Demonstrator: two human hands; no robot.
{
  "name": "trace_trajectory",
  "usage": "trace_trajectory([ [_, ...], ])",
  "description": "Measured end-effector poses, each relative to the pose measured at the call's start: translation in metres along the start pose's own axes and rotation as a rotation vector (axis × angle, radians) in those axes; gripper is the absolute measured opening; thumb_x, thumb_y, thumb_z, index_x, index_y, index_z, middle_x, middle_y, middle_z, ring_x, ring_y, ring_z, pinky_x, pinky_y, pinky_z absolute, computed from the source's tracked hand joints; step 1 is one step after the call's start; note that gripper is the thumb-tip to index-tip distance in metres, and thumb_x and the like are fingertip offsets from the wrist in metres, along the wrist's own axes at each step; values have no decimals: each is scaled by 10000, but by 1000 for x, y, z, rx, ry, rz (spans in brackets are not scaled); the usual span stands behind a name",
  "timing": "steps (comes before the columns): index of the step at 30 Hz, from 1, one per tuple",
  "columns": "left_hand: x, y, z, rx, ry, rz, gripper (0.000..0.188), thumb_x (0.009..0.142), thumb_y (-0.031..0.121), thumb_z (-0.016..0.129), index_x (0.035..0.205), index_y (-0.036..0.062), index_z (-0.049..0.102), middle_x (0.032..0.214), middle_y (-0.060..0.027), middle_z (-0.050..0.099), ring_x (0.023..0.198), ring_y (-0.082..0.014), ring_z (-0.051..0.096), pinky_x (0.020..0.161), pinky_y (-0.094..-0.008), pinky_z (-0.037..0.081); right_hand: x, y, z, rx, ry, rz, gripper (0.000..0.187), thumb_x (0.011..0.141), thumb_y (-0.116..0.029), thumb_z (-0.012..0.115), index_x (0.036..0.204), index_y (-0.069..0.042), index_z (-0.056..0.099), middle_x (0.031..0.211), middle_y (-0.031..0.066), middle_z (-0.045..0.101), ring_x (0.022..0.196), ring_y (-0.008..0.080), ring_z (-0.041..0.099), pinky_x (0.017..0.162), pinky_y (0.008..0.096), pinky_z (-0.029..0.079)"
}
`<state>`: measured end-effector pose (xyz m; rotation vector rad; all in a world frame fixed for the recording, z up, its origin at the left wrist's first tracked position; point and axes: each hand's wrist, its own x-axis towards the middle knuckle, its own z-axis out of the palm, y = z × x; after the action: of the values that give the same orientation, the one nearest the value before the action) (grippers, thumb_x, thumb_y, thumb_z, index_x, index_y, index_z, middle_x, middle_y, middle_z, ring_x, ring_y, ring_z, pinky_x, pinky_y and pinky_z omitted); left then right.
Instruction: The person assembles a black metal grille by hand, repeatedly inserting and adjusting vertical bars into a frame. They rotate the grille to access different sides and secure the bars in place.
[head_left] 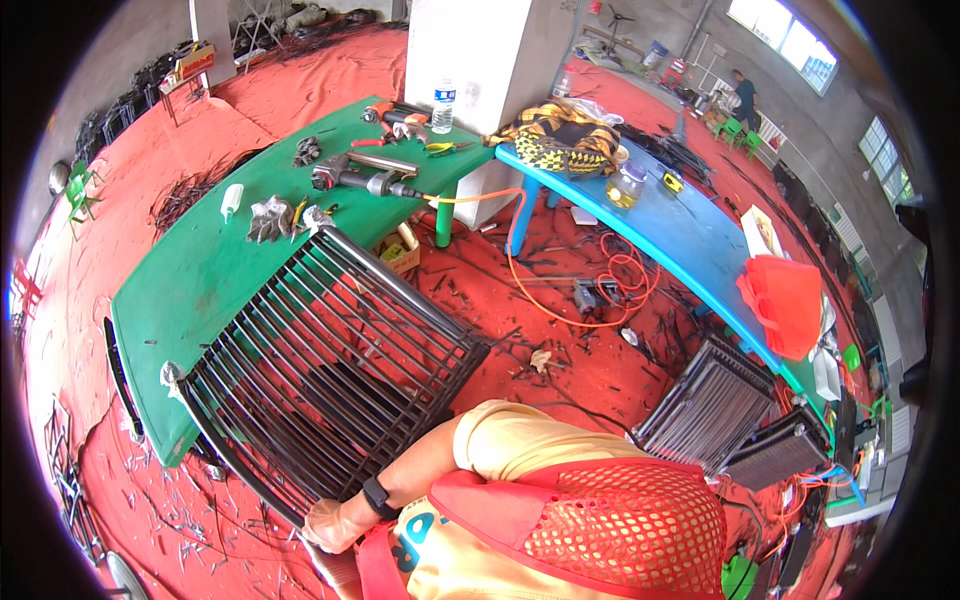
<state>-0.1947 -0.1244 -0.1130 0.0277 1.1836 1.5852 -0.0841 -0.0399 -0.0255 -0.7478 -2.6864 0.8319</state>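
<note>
A large black frame of parallel bars [330, 345] leans from the green table toward me, with pale wrapping at its two far corners. My right hand [332, 525], below a black wristwatch, is closed round the rail at the frame's near lower corner. Just below it, part of my left hand and forearm [338, 568] shows close to that corner; its fingers are hidden behind the right hand. Past the frame's far corner, grey work gloves [270, 218] and a power tool [365, 180] joined to an orange hose lie on the green table [190, 285].
To the right, a blue table [690, 230] carries a checked cloth, a jar and a red bag [780, 305]. More slatted black frames [708, 400] stand below it. The orange hose [540, 305] and many dark offcuts lie over the red floor. One person [745, 97] is far off.
</note>
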Motion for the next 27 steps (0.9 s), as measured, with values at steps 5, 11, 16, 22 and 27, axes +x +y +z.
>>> trace_trajectory([
  [5,10,9,1,-16,-15,13,250,934,340,480,936,129,613,840,-23,624,736,-211,616,681,-347,499,-2,4,-3,48,-41,59,194,713,-214,625,732,-38,703,741,186,687,711,355,689,606,446,554],
  [11,11,1,6,-21,-18,-12,264,939,353,473,933,133,618,842,-22,627,740,-212,618,685,-350,499,-3,6,-10,121,-22,79,219,724,-245,628,758,-39,695,764,182,690,730,365,681,632,452,549],
  [16,14,8,2,-47,-18,-2,276,943,364,468,930,136,623,844,-22,630,742,-213,621,689,-352,499,-4,6,-14,197,-49,87,210,750,-210,626,802,-13,678,775,204,679,743,380,675,659,470,540],
  [22,23,18,-5,-109,5,7,291,948,378,462,927,140,628,846,-22,634,745,-215,623,693,-355,499,-9,18,-15,177,67,-24,232,758,-161,588,846,52,561,698,240,637,678,407,652,603,487,517],
  [27,44,16,-25,-61,112,46,308,922,405,462,907,144,625,850,-40,638,760,-236,629,693,-349,506,-17,21,-19,197,83,-53,222,752,-128,564,856,64,529,637,236,610,621,430,627,559,502,505],
])
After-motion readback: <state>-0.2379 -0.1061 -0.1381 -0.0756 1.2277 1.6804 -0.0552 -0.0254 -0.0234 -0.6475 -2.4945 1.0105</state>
